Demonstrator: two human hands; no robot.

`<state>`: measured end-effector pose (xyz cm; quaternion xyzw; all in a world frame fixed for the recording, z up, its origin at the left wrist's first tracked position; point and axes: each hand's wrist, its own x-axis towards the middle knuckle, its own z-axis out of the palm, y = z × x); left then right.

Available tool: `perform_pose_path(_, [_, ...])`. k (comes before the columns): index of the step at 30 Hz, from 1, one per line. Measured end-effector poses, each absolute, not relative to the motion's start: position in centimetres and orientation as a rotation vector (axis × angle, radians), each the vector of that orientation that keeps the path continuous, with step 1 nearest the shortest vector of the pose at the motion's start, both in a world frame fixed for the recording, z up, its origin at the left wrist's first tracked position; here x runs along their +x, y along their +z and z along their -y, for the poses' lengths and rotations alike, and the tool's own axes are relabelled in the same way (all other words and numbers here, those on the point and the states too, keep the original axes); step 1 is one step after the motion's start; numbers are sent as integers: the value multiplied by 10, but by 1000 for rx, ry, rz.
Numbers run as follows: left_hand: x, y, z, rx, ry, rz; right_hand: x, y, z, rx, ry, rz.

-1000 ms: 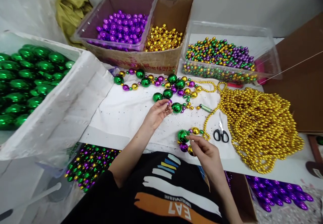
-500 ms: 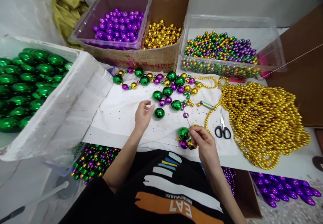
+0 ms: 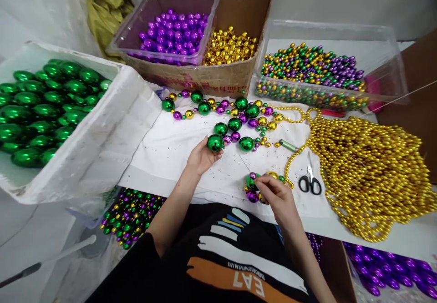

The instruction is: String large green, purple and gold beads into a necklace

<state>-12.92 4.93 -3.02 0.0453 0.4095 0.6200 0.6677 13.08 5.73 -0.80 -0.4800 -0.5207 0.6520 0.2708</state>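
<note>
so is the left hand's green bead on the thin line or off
Off: the left hand holds the green bead apart, and the thin line from the right hand visibly stops short of it.

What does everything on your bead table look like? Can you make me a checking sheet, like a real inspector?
Surface: white cloth, scattered with dark specks.
Work things: large green bead, thin string, colourful strung beads at the back.
Clutter: scissors, small green tube, heap of gold bead strands.
Hands: left hand holds the large green bead; right hand pinches the string.
Cables: nothing seen; just a pale line, maybe string, at far right.
Surroundings: white box of green beads, cardboard box, clear bin of mixed beads.
</note>
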Motion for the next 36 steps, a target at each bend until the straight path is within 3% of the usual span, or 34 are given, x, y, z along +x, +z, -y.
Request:
perform_pose_path(10, [-128, -22, -58, -92, 1452, -767, 138, -5, -52, -1284, 1652, 1632])
perform_pose_path(36, [-131, -20, -55, -108, 1471, -748, 138, -4, -51, -1272, 1702, 1588])
